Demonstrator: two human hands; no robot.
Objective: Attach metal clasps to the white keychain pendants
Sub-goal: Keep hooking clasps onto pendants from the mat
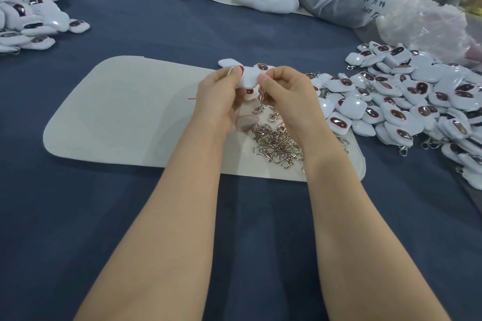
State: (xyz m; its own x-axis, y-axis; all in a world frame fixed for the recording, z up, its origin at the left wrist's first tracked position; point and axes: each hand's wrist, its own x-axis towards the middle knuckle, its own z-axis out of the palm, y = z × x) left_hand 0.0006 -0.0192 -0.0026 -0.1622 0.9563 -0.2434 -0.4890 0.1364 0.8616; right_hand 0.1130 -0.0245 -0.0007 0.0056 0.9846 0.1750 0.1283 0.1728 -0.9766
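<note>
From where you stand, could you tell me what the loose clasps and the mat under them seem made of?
The clasps: likely polished metal, silvery with bright glints. The mat: perhaps felt or foam, matte off-white with no shine; I cannot tell which.

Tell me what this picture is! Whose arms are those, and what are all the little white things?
No machine here: they are a person's two arms, seen from a camera worn on the head, looking down. The left hand and right hand both pinch one puffy white keychain pendant; a small silver metal clasp dangles under it. Beneath them lies a heap of loose silver clasps on a pale rounded mat over dark blue cloth. More white pendants pile up at right and far left.
</note>
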